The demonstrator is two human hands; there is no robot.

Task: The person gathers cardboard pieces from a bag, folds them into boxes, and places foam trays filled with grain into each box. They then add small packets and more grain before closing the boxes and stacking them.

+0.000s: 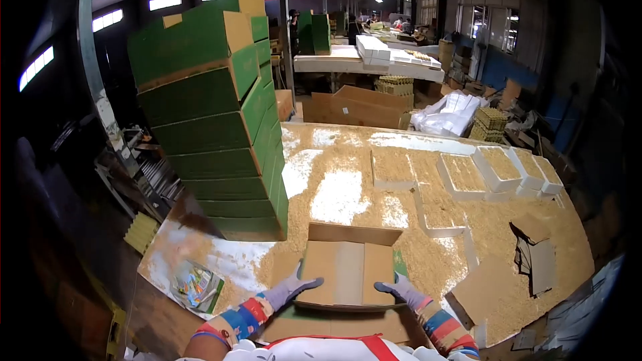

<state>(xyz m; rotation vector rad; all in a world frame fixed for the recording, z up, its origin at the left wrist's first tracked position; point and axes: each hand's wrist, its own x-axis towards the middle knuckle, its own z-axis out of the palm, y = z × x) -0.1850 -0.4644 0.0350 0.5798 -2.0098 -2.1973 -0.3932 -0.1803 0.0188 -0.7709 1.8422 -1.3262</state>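
Note:
A brown cardboard box lies in front of me at the near edge of the table, with a paler strip down its middle and a flap raised at the far side. My left hand, in a grey-purple glove, grips its left side, thumb over the cardboard and the other fingers partly hidden. On the opposite side, my right hand, gloved the same way, holds the box with its thumb pointing inward. Bits of green show beside the right hand. More cardboard lies below the box, close to my body.
A tall stack of green boxes rises at the left. Sawdust-like material covers much of the table, with white foam trays at the right. A clear container of colourful packets sits near left; loose cardboard lies near right.

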